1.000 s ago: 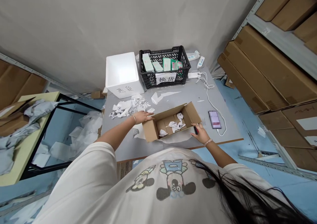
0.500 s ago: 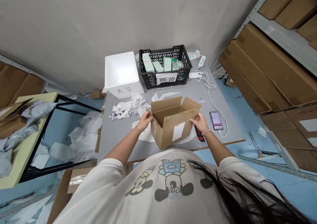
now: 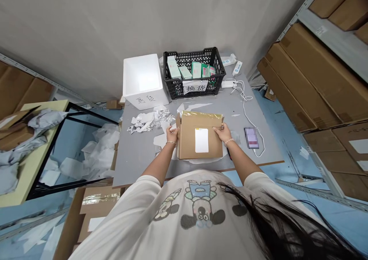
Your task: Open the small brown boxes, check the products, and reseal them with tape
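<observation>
The box (image 3: 186, 145) is brown cardboard, a white label (image 3: 201, 140) on the face toward the person, shiny tape (image 3: 201, 115) along its top flap. It sits between both hands: left hand (image 3: 171, 134) holding the left end, right hand (image 3: 223, 132) pinching the upper right. Bare table (image 3: 129, 156) shows left of the grip and rightward toward the phone (image 3: 252, 138); crumpled wrap (image 3: 142, 122) lies beyond the left hand, the table's front edge (image 3: 270, 164) nearer the body.
</observation>
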Available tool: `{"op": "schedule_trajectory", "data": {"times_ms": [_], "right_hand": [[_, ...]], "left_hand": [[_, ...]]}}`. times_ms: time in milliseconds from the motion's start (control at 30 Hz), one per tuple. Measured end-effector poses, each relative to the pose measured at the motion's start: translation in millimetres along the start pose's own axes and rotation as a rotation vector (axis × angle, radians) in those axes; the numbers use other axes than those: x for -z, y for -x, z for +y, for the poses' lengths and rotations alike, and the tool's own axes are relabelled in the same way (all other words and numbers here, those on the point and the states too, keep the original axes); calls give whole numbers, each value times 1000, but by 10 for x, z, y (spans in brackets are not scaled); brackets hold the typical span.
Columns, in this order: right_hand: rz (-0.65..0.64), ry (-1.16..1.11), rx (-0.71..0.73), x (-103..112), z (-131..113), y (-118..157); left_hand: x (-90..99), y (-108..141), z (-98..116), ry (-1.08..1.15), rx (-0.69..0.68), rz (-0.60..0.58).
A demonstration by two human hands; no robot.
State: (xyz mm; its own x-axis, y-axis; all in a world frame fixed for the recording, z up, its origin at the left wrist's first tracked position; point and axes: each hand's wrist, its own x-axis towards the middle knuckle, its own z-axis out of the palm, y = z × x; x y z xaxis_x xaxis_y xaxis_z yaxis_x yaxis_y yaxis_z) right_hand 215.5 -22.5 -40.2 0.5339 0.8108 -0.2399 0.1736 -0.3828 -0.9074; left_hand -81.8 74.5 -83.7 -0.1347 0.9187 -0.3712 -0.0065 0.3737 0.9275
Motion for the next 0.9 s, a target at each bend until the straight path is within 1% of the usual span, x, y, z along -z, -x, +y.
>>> {"op": "schedule_trajectory", "data": {"times_ms": [67,133,200,267,333,367,400,433,467,533,567,600,667,733,833,900], "right_hand": [[20,100,-45,-78,-24,-61],[3,159,-40,-131,-64,-112],[-31,165,6,-125,-77,-140],[-26,122,63,-46,-2,-117],[25,97,110,81,193,-2],[54,102,120,145,331,99],[64,123,129,199,486,227],[53,137,120,238,647,378],[14,128,81,257,803,543],[-114,85,-38,234,1050,870],[-133,83,-52,201,1125,1009],[-153,67,-54,159,1163,1119],[-152,24,-35,77,1139,1239],[-89,31,-45,24,1028,1233],[50,178,-91,18,847,1090],[85,246,-71,47,781,979]], "left_hand": [[18,28,-17,-150,-56,-55],[100,73,-22,-220,-76,-132],[255,150,-42,-250,-92,-169],[463,284,-111,-309,-138,-167],[672,486,-246,-380,-179,-115],[758,610,-336,-418,-172,-94],[823,743,-434,-456,-143,-69],[863,878,-533,-499,-102,-81],[877,1009,-626,-530,-53,-115],[839,1230,-768,-520,26,-182],[799,1312,-807,-494,49,-201],[751,1371,-823,-467,60,-207],[653,1426,-800,-447,60,-184],[558,1413,-734,-477,56,-134],[409,1324,-627,-513,77,-39],[305,1257,-574,-508,105,15]]}}
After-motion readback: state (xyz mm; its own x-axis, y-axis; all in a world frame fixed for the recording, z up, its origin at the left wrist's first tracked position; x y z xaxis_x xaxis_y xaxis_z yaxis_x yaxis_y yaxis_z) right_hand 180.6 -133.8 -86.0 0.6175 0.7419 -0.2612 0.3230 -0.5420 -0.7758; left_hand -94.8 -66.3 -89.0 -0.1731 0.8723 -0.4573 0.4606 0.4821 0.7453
